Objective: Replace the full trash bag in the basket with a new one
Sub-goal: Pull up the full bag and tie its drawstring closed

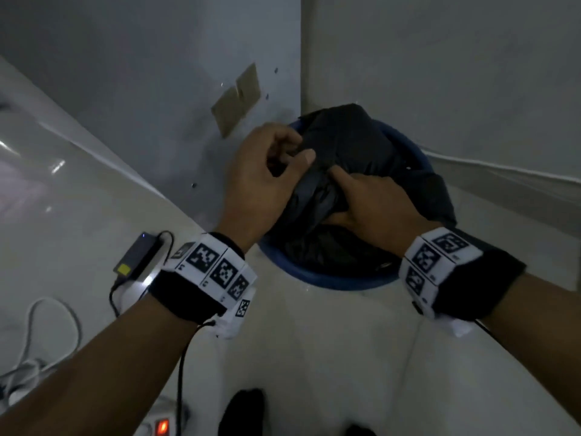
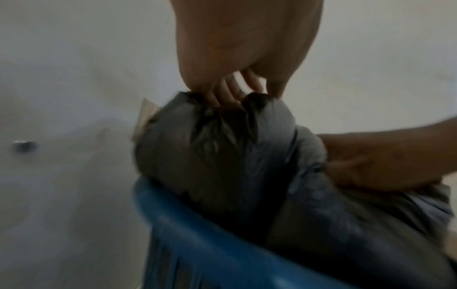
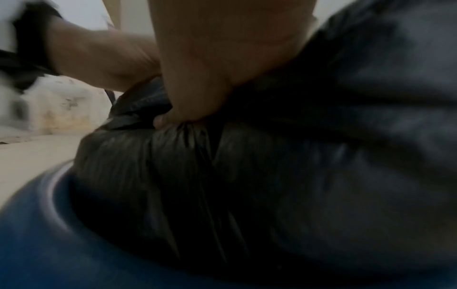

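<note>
A full black trash bag (image 1: pixel 352 143) bulges out of a round blue basket (image 1: pixel 330 282) in the corner of the room. My left hand (image 1: pixel 283 155) pinches a gathered fold of the bag's top between thumb and curled fingers. In the left wrist view those fingers (image 2: pixel 230 91) bunch the black trash bag (image 2: pixel 222 156) above the blue basket (image 2: pixel 197 244). My right hand (image 1: pixel 355 196) grips the plastic just right of the left hand. In the right wrist view its fingers (image 3: pixel 188 105) clutch a crumpled fold of the trash bag (image 3: pixel 247 176) over the basket's rim (image 3: pixel 37 224).
Two white walls meet right behind the basket, with a tan plate (image 1: pixel 235 99) on the left wall. On the pale floor at left lie a black power adapter (image 1: pixel 138 256), white cables (image 1: pixel 37 335) and a power strip with a red switch (image 1: pixel 162 426).
</note>
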`<state>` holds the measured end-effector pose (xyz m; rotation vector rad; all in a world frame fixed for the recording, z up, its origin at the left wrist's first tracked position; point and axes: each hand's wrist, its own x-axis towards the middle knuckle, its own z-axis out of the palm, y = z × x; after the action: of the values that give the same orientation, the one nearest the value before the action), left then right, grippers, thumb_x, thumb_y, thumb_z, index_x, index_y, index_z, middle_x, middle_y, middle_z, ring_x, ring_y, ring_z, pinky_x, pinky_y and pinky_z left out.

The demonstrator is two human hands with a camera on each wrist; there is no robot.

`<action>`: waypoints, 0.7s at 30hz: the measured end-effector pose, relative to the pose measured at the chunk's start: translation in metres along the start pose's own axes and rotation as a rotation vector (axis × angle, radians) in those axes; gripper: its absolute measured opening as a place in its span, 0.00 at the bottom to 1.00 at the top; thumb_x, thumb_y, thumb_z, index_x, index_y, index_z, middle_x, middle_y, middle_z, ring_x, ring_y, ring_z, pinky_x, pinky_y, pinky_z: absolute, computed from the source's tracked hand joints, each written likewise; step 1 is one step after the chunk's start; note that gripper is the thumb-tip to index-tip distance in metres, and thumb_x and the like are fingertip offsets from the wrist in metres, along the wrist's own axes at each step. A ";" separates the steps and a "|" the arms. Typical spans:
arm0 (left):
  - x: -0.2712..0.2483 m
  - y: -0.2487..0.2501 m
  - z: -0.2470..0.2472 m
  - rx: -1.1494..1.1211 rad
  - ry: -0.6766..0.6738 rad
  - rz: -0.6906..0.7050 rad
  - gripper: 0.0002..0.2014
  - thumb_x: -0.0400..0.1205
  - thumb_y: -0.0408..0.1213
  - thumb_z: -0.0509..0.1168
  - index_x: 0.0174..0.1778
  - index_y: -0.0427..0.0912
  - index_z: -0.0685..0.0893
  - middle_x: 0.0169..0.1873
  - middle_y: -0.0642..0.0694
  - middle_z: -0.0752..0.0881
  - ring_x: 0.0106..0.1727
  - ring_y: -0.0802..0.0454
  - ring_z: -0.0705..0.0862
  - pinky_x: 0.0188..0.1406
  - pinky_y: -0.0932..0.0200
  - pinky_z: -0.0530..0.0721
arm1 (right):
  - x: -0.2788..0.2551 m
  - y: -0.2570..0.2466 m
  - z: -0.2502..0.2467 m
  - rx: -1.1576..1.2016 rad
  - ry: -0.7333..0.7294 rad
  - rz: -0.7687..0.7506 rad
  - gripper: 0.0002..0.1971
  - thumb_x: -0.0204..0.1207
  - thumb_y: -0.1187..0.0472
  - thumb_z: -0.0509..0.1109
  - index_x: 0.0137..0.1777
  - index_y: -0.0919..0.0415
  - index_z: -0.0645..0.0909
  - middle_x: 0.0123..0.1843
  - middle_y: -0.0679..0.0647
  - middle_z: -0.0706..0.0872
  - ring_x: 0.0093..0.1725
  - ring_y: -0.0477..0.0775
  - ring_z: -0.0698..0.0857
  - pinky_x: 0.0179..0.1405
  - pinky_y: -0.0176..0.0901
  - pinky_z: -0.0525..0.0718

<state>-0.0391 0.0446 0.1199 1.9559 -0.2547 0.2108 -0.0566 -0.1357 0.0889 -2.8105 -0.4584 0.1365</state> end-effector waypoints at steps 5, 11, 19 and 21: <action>-0.033 0.019 -0.015 0.016 0.263 -0.387 0.18 0.80 0.52 0.67 0.63 0.50 0.74 0.59 0.58 0.74 0.64 0.54 0.74 0.69 0.58 0.74 | 0.000 -0.001 -0.014 0.200 -0.098 0.102 0.24 0.80 0.51 0.67 0.74 0.58 0.70 0.54 0.66 0.82 0.51 0.67 0.83 0.40 0.45 0.71; -0.046 0.033 -0.021 -0.588 -0.115 -1.408 0.46 0.71 0.72 0.62 0.83 0.57 0.59 0.80 0.47 0.66 0.76 0.35 0.67 0.67 0.25 0.71 | -0.022 -0.019 -0.018 0.482 -0.320 0.297 0.35 0.82 0.45 0.62 0.85 0.47 0.52 0.75 0.58 0.64 0.72 0.62 0.70 0.68 0.41 0.64; -0.037 0.017 -0.008 -1.070 -0.285 -1.554 0.52 0.67 0.79 0.55 0.83 0.48 0.62 0.80 0.36 0.66 0.77 0.30 0.66 0.71 0.20 0.58 | -0.022 -0.064 0.003 0.103 -0.145 0.442 0.52 0.66 0.24 0.62 0.85 0.53 0.53 0.73 0.63 0.71 0.64 0.70 0.74 0.61 0.58 0.74; -0.041 0.011 -0.004 -1.176 -0.302 -1.467 0.55 0.65 0.81 0.53 0.83 0.50 0.61 0.81 0.37 0.65 0.77 0.30 0.66 0.67 0.16 0.59 | -0.009 -0.066 0.016 0.056 -0.156 0.518 0.41 0.73 0.35 0.67 0.79 0.59 0.65 0.66 0.66 0.76 0.60 0.70 0.76 0.55 0.57 0.74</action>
<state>-0.0815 0.0473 0.1206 0.6112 0.7368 -0.9795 -0.0871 -0.0744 0.0935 -2.8064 0.2495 0.4675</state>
